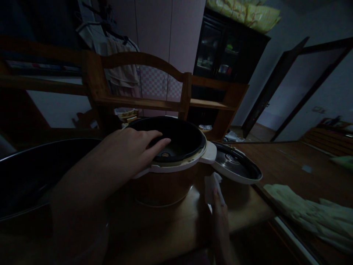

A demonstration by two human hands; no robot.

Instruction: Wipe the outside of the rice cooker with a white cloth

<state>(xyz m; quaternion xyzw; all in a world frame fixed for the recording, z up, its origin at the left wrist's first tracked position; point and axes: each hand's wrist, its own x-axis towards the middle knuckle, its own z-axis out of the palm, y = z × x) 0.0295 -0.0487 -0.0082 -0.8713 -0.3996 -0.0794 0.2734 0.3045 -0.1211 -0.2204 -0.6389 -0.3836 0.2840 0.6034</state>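
Note:
A cooker [168,182] with a brown body and a white rim stands on the wooden table, its top uncovered. A black inner pot [187,134] sits in it, with a small round mark showing on the pot's bottom. My left hand [131,149] hovers or rests at the pot's left side, thumb and forefinger apart over the opening; the other fingers are hidden. In my right hand [220,211] is a folded white tissue [211,187], pinched at the cooker's lower right. The cooker's lid [234,163] lies with its metal inner side up, right of the cooker.
A large dark pan [24,176] takes up the left side, partly behind my forearm. Wooden shelving [143,103] rises behind the cooker. The table [179,228] ends at the right, beyond which pale green fabric [309,213] lies lower down.

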